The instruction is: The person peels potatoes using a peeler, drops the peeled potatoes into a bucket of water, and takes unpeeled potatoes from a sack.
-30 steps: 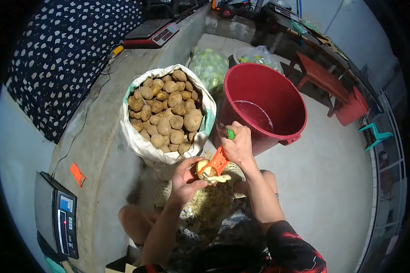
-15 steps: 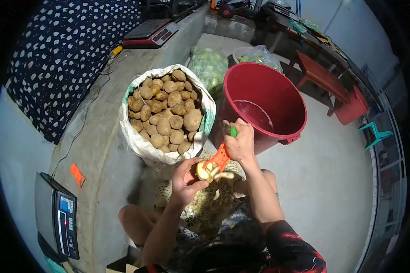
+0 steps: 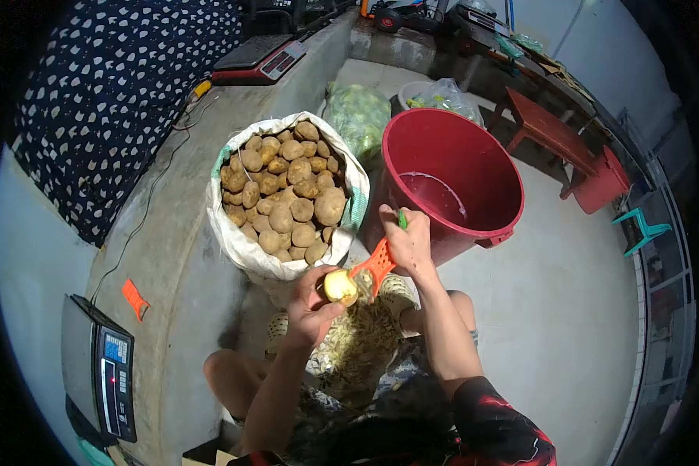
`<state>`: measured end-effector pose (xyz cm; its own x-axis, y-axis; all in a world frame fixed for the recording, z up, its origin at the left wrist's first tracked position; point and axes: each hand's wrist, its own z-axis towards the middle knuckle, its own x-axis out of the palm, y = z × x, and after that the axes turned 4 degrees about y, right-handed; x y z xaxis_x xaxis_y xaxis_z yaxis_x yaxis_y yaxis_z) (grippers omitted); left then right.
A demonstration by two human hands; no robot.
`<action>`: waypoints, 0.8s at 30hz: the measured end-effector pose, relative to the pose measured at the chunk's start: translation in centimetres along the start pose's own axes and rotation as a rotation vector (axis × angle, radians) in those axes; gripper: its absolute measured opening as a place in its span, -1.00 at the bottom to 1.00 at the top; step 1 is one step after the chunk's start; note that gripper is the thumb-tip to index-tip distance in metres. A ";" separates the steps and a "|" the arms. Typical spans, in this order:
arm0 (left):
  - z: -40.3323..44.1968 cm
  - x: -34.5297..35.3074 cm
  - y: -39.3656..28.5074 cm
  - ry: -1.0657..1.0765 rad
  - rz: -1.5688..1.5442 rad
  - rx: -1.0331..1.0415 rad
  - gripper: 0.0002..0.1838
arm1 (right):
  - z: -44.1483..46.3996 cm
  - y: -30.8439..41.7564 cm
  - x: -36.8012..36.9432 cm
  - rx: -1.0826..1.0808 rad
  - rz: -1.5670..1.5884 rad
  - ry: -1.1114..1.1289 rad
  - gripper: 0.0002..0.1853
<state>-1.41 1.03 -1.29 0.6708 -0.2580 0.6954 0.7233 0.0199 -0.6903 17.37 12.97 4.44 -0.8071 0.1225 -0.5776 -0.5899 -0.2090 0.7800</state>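
My left hand [image 3: 312,309] is closed around a partly peeled potato [image 3: 340,286], whose pale yellow flesh faces up. In my right hand [image 3: 409,242] is an orange peeler [image 3: 378,263] with a bit of green at the grip. The peeler's head is beside the potato, just to its right; whether they touch I cannot tell. Below my hands, a heap of peelings [image 3: 356,338] lies on the floor between my feet. A white sack [image 3: 224,224] full of unpeeled potatoes [image 3: 290,186] stands just beyond my left hand.
A large red tub [image 3: 392,175] with some liquid stands beyond my right hand. Behind the sack is a bag of green produce [image 3: 357,116]. On the left ledge are a scale [image 3: 105,373], another orange peeler [image 3: 135,297] and a red scale [image 3: 260,62]. A red bench [image 3: 547,128] stands at right.
The peeler has moved off the potato to the right, and the loose strips of peel at its head have dropped away. More of the potato's pale face shows.
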 end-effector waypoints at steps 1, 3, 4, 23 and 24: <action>0.1 0.1 0.1 0.005 0.049 0.008 -0.33 | -0.4 0.9 -0.1 -0.087 -0.021 -0.001 -0.76; 0.1 0.5 0.0 -0.003 0.071 0.008 -0.32 | -0.9 2.1 -0.4 -0.163 -0.054 0.039 -0.80; 0.0 0.4 -0.1 0.039 0.068 -0.026 -0.31 | -0.9 2.2 -0.4 -0.247 -0.131 -0.023 -0.80; -0.5 0.5 -0.7 0.078 -0.029 -0.122 -0.25 | 0.9 -0.8 -0.4 0.088 -0.067 0.050 -0.69; -0.4 0.5 -0.5 0.066 -0.056 -0.088 -0.25 | 0.5 0.5 -1.0 0.105 -0.009 0.081 -0.70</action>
<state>-1.52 0.50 -0.64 0.6156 -0.3197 0.7203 0.7399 -0.0802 -0.6679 17.86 13.25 5.56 -0.7995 0.0447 -0.5990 -0.6000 -0.1049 0.7931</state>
